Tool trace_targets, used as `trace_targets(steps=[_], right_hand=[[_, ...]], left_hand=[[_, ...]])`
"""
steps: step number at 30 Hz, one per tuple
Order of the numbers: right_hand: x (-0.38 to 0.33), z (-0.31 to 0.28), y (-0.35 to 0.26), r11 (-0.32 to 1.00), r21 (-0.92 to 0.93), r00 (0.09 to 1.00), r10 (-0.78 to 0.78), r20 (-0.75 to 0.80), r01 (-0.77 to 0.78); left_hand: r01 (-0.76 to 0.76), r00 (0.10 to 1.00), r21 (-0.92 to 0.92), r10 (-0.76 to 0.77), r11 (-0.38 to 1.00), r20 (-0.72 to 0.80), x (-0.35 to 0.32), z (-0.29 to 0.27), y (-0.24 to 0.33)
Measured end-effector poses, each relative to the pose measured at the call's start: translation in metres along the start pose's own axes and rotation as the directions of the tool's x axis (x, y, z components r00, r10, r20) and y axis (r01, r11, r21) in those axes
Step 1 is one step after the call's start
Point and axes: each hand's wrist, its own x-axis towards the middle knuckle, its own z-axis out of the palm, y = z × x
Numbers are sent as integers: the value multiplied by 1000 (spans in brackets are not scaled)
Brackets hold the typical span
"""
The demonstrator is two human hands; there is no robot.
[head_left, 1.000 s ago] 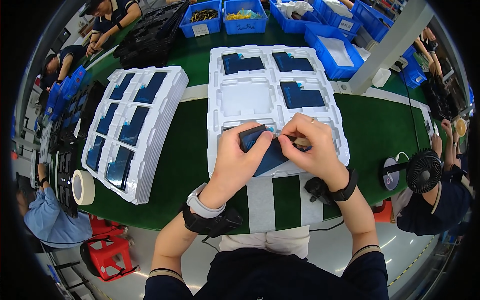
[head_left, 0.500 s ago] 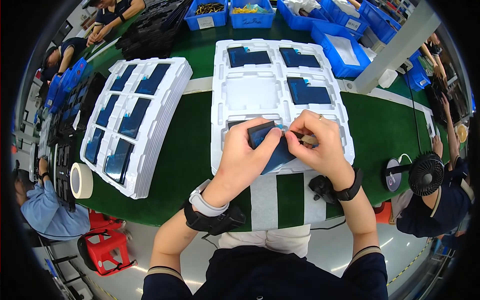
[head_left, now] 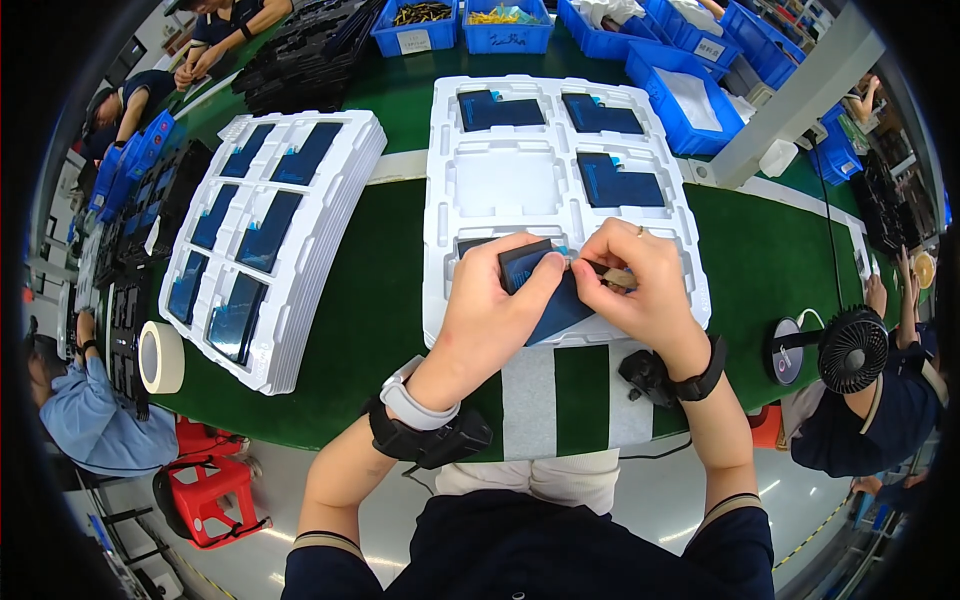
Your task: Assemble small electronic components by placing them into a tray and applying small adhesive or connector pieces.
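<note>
My left hand [head_left: 492, 300] is closed on a flat, L-shaped dark blue battery [head_left: 553, 312], tilted over the near part of a white plastic tray [head_left: 433, 200]. Its thumb presses on the battery's face, near a small light-blue tab. Fingertips of my right hand [head_left: 648, 285] pinch at that tab's edge; what exactly they grip is too small to tell. Inside the curled right fingers shows a small beige and dark thing [head_left: 618, 280], its kind unclear. More batteries [head_left: 620, 182] lie in the tray's far pockets, while one middle pocket on the left holds none.
A stack of white trays [head_left: 300, 310] with several batteries stands left, beside a tape roll [head_left: 162, 357]. Blue bins [head_left: 506, 38] line the back, next to a grey post [head_left: 790, 100]. A small black fan [head_left: 852, 348] stands right. Other people work on both sides.
Both hands keep nearly the same pose, with the battery still in the left one. The right fingertips shift very slightly at the tab.
</note>
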Motion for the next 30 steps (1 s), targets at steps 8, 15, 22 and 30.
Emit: trace_targets(steps=[8,15,22,30], right_hand=[[0,-2,1,1000,15,999,18,31,-18],[0,2,0,1000,2,1000,4,10,-4],[0,-4,3,987,103,988,115,103,-125],[-1,1,2,1000,9,999,19,43,-19]], left_hand=[[-8,999,-21,8,1000,-36,-1,1,-1],[4,1000,-40,-6,999,-31,-2,3,0],[8,1000,1,-8,1000,-15,-1,0,-1],[31,999,5,-31,1000,-43,-2,4,1]])
